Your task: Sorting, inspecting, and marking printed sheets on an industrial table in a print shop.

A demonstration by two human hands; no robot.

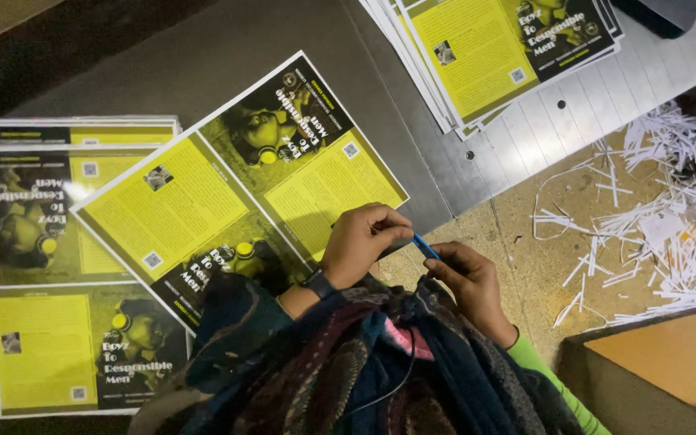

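Two bare hands meet at the near edge of a grey metal worktop (227, 56), seen from above. The left hand (360, 242), with a dark watch (318, 283) on its wrist, rests on the lower corner of a printed sheet (235, 189), its fingers (384, 219) curled together over one end of a thin blue pen (424, 246). The right hand (469, 282), in a green sleeve (553, 379), has its fingers pinched on the other end of that pen, so the pen spans the small gap between the two hands, just off the sheet's corner. The sheet is yellow and black and lies tilted across a stack of like sheets (42, 266) on the left part of the worktop. A second stack (485, 48) of the same print lies at the far right of the worktop, well apart from the hands. White paper strips (662, 217) are strewn on the speckled floor (541, 266) to the right, near a brown box (670, 362). A dark patterned scarf (348, 370) fills the lower middle of the view.
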